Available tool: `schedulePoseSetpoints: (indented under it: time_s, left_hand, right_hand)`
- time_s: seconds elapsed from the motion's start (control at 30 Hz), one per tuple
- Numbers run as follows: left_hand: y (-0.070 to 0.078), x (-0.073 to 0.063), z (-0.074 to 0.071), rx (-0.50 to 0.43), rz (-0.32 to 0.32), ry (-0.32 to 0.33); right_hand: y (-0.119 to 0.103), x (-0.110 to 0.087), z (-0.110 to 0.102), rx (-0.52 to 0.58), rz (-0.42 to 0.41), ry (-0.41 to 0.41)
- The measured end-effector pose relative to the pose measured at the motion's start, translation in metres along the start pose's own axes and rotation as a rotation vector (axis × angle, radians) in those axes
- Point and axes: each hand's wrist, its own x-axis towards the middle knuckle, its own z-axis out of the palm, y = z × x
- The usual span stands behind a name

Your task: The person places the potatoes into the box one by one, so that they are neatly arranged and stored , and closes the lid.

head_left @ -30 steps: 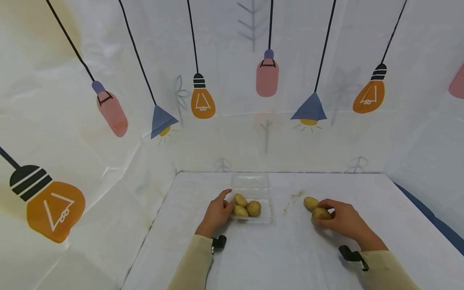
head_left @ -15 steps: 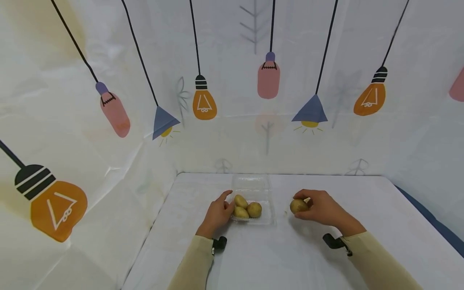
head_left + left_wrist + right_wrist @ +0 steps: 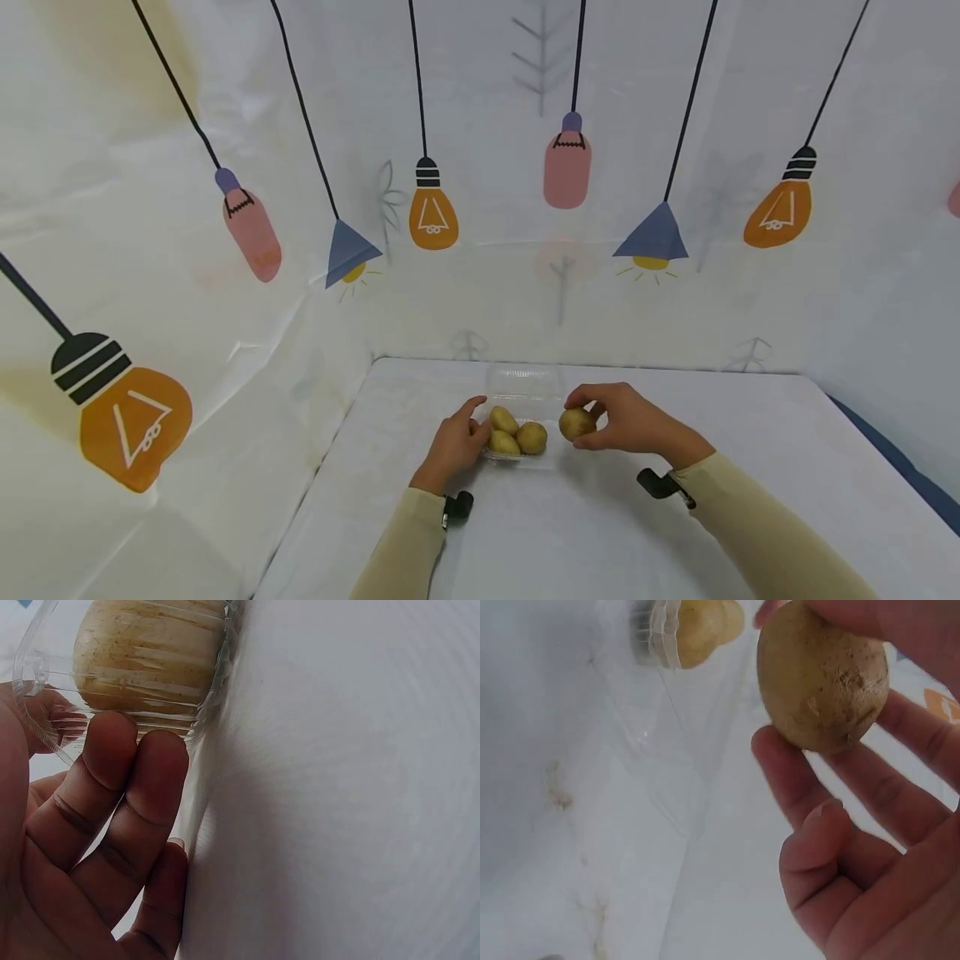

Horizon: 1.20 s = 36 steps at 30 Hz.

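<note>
Pinching a rounded, brown-speckled potato (image 3: 577,424), the right grip (image 3: 626,419) has just carried it leftward over the white counter (image 3: 547,533), so the potato is now close to the clear plastic box (image 3: 525,383) but not inside. That box, left of this grip, holds three smooth yellowish potatoes (image 3: 532,438); the left grip (image 3: 450,440) touches its thin, ribbed wall with relaxed fingers (image 3: 157,780).
</note>
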Motion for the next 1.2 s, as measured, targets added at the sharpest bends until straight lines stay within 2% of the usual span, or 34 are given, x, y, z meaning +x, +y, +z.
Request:
schedulePoseSetpoints:
  time_s: [0.27,0.47,0.8,0.93,1.2]
  left_hand:
    - [0.001,0.000,-0.002,0.004,0.002,0.002]
    - [0.002,0.001,0.000,-0.005,-0.010,-0.004]
    - [0.000,0.000,-0.001,0.005,-0.005,0.011]
    - [0.001,0.001,-0.002,0.006,-0.009,-0.003]
    - [0.001,0.001,-0.002,0.009,-0.013,-0.004]
  right_hand:
    - [0.000,0.022,0.016,0.057,-0.048,-0.049]
    - [0.002,0.030,0.019,0.068,-0.038,-0.062]
    - [0.012,0.046,0.026,0.054,-0.050,-0.192]
    - [0.013,0.050,0.026,0.065,-0.051,-0.216]
    - [0.013,0.054,0.020,0.018,-0.045,-0.247]
